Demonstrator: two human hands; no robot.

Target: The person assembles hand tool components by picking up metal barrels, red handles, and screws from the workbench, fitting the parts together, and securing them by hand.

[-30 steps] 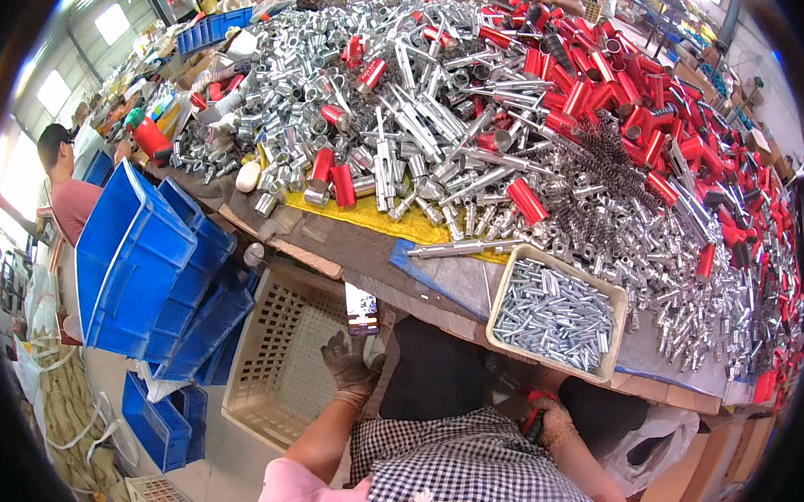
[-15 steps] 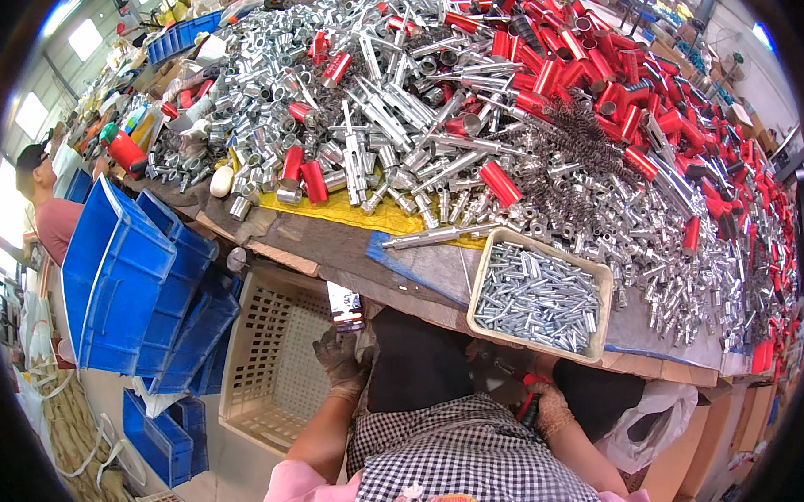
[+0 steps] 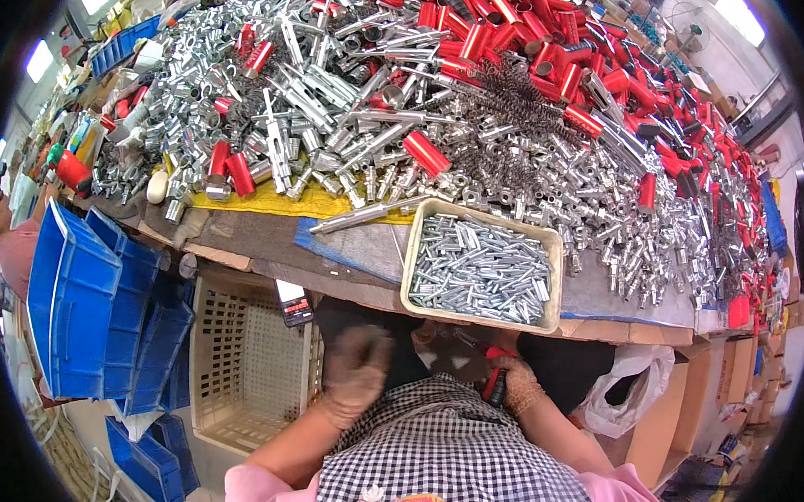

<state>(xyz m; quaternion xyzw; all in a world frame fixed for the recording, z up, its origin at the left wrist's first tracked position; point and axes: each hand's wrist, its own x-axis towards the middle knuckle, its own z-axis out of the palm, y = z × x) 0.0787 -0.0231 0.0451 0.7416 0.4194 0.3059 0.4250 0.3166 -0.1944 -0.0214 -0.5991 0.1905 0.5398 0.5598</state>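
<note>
The long wooden workbench (image 3: pixel 242 234) far from me is piled with shiny metal tubes and red caps. A cream tray of small silver pins (image 3: pixel 480 268) sits near its edge. My gloved left hand (image 3: pixel 357 369) is blurry; I cannot tell its grip. My gloved right hand (image 3: pixel 516 384) pinches a red-handled tool (image 3: pixel 494 382) near my lap.

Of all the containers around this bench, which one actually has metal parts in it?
The shallow beige tray at the bench's front edge, filled with small silver pins. The blue bins stacked on the left and the cream lattice crate under the bench look empty.
</note>
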